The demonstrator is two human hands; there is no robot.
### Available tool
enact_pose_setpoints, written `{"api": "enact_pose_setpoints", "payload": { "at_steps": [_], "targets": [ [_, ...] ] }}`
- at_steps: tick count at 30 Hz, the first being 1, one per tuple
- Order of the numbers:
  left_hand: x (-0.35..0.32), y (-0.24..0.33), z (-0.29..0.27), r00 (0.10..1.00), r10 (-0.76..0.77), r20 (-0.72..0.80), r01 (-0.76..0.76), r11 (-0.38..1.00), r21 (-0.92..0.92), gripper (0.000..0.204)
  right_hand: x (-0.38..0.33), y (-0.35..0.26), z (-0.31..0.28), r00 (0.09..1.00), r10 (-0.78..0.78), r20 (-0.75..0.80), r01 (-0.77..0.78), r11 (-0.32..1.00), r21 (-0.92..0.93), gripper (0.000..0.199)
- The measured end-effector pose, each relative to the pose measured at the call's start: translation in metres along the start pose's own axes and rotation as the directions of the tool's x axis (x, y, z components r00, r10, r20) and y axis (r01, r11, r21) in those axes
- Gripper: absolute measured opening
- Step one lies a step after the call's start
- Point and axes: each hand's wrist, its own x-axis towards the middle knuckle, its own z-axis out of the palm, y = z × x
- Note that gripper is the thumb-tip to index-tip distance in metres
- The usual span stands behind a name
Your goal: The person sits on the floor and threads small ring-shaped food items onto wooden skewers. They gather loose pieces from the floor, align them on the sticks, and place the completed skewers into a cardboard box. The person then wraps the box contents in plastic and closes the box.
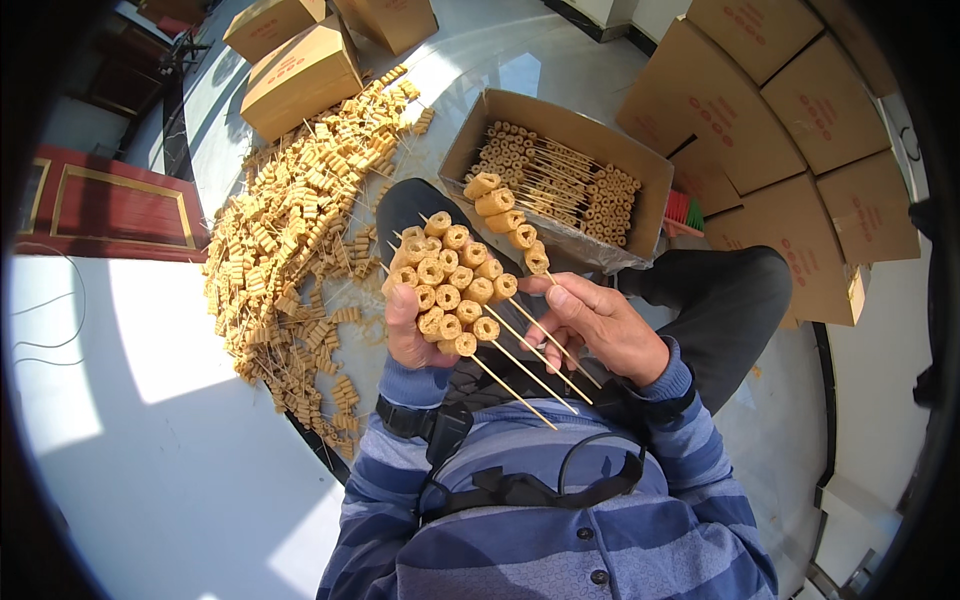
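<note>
My left hand (407, 335) is closed around a bundle of skewers (450, 280) threaded with golden-brown, hollow rolls. The rolls lie packed side by side, their round holes facing up, and several bare stick ends point toward my lap. Between the fingers of my right hand (600, 325) is the stick of a single skewer (522, 233), its row of rolls slanting up to the left beside the bundle. Just beyond my hands stands an open carton (655, 195) lined with plastic. Inside it, skewers of the same rolls lie in rows, with bare sticks across the middle.
A large heap of loose skewers (290, 215) covers the floor at my left. Behind it stand cardboard boxes (300, 85). More cartons (720, 110) are stacked at the right, near a red and green bristled item (684, 213). My bent legs (720, 300) flank the open carton's near side.
</note>
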Motion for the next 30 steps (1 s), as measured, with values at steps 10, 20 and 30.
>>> {"api": "enact_pose_setpoints", "payload": {
  "at_steps": [10,20,30],
  "targets": [
    [0.012,0.000,0.023,0.987,-0.127,0.098,0.132,0.990,-0.055,0.117,-0.003,0.009,-0.011,0.971,0.101,0.215,-0.118,0.991,0.067,0.050],
    [0.025,-0.013,0.023,0.933,-0.298,0.203,0.332,0.929,-0.164,0.107,0.005,0.015,-0.035,0.955,0.132,0.265,-0.153,0.986,0.060,0.051],
    [0.077,-0.025,0.038,0.953,-0.289,0.092,0.286,0.957,0.046,0.111,0.014,0.042,-0.067,0.993,0.029,0.114,-0.026,0.999,-0.029,0.053]
  ]
}}
